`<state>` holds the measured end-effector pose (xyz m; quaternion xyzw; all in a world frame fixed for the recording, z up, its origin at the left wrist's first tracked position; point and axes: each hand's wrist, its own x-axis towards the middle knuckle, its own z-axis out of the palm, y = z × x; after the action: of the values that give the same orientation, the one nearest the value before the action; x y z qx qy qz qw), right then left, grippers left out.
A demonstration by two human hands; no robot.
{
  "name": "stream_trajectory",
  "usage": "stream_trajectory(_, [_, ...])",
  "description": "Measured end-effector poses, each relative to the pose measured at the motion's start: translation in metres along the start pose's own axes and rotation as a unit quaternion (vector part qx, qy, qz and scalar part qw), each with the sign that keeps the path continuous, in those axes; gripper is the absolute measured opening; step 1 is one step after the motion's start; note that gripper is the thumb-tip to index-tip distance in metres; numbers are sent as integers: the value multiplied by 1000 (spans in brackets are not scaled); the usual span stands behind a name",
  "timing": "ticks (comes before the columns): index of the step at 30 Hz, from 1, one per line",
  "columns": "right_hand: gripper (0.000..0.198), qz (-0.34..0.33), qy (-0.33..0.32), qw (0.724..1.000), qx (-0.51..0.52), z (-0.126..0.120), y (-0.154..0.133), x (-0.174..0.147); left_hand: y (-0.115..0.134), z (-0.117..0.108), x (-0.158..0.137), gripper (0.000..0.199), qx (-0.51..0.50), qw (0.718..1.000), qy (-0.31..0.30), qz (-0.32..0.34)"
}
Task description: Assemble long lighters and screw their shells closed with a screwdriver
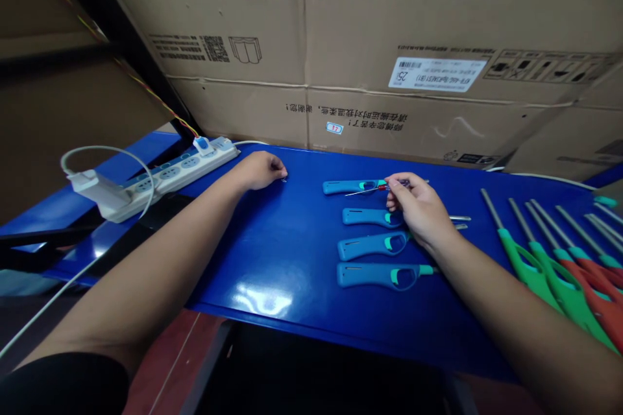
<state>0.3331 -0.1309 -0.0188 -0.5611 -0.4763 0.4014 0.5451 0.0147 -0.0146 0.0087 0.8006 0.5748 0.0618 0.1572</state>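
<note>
My right hand holds a thin screwdriver with a red part by its handle; the metal shaft points left over the table. Beneath and beside this hand lie several blue long-necked gas lighters in a column, handles to the left. The farthest blue lighter is right under the screwdriver's shaft, and my fingers partly cover its trigger end. Off to the left, my left hand rests low at the table with thumb and finger pinched. A tiny shiny bit shows at its fingertips, too small to name.
Green lighters and red-orange lighters lie at the right of the blue table. A white power strip with a plugged-in adapter and cables is at the left. A large cardboard box stands along the back.
</note>
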Motion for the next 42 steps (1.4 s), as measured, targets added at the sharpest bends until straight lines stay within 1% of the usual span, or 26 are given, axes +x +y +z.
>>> stream_trajectory(5, [42,3,-3,1000,-8,-1,0,0,-4,0,1,25,-9,1000,-3,20])
stream_trajectory(8, [40,5,5,1000,-19,-4,0,1,-1,1,-1,27,-5,999,15,33])
stream_trajectory(11, [35,-9,22,999,-32,-7,-7,1,18,7,-9,29,-15,996,63,68])
stream_trajectory(12, [33,-18,28,999,-35,-8,-11,1,27,10,-12,31,-36,991,82,94])
stream_trajectory(14, [29,-68,29,995,-68,-6,-23,2,47,18,-16,45,-77,983,73,152])
stream_trajectory(15, [25,-111,16,988,-103,-3,-31,2,57,22,-17,50,-71,981,54,170])
stream_trajectory(16, [22,-162,-5,976,-146,0,-38,2,65,26,-16,52,-58,982,39,174])
stream_trajectory(17, [19,-215,-33,957,-193,4,-45,3,73,30,-15,50,-50,984,24,169])
stream_trajectory(18, [16,-259,-60,935,-234,9,-50,4,79,34,-14,43,-48,985,22,162])
stream_trajectory(19, [14,-291,-85,914,-268,13,-55,5,83,38,-13,36,-51,986,25,157])
stream_trajectory(21, [12,-318,-120,888,-310,22,-61,8,89,45,-11,32,-60,985,39,158])
stream_trajectory(24, [11,-321,-152,868,-346,30,-60,10,92,53,-13,34,-75,981,62,168])
stream_trajectory(29, [10,-318,-173,856,-369,31,-54,8,96,60,-21,29,-99,975,82,180])
stream_trajectory(37, [6,-342,-146,848,-379,28,-62,6,96,63,-22,28,-119,972,84,185])
stream_trajectory(39, [6,-342,-150,845,-383,28,-63,5,95,64,-21,27,-119,972,83,185])
stream_trajectory(42, [9,-343,-173,832,-400,27,-63,5,93,65,-20,27,-118,973,75,184])
